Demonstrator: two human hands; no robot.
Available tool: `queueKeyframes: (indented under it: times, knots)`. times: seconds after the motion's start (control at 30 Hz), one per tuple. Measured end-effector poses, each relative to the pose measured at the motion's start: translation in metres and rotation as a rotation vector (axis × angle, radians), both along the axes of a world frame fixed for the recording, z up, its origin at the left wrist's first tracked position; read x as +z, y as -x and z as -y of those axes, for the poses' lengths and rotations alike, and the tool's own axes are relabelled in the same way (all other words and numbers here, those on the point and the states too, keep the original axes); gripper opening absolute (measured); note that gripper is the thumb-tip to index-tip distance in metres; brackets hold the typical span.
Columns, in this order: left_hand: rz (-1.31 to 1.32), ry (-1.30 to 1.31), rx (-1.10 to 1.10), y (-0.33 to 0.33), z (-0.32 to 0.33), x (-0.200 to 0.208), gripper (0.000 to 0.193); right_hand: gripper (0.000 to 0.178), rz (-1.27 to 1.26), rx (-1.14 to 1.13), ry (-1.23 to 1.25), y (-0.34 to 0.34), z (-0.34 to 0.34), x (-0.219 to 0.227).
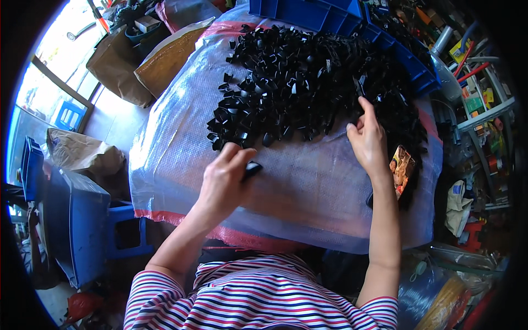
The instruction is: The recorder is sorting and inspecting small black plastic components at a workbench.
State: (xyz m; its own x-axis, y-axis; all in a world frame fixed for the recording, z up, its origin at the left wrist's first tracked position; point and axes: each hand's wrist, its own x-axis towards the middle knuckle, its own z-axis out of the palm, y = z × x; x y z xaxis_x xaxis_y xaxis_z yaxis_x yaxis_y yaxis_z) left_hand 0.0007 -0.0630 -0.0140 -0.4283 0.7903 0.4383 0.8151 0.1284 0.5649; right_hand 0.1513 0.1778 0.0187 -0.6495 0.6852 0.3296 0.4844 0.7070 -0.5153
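A heap of small black plastic parts [297,82] is spread over the far half of a surface draped with a white woven plastic sheet [308,198]. My left hand [223,173] is closed around a small black plastic part [251,171], just in front of the heap's near left edge. At the heap's right side, my right hand [367,140] has its index finger stretched out to the black parts. Its thumb stands apart from that finger, and I see nothing held between them. The other right fingers are curled and partly hidden.
A phone [402,171] with a lit, colourful screen lies beside my right forearm. Blue plastic crates [313,16] border the heap at the back. To the left are a blue stool [127,231] and brown sacks [118,69]; a cluttered shelf [489,115] stands at right.
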Motion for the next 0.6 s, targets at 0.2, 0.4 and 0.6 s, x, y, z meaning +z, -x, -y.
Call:
queueKeyframes:
  times: [0.2,0.4,0.6]
  knots:
    - [-0.075,0.156,-0.129,-0.010,-0.014,0.005,0.032,0.024,-0.194,0.089,0.644,-0.037,0.065,0.000]
    - [-0.182,0.234,-0.261,-0.016,-0.038,0.002,0.035,0.021,-0.062,0.094,0.052,-0.051,0.085,-0.001]
    - [-0.099,0.179,-0.460,-0.003,-0.033,0.005,0.040,0.017,0.079,0.152,0.054,-0.061,0.086,-0.008]
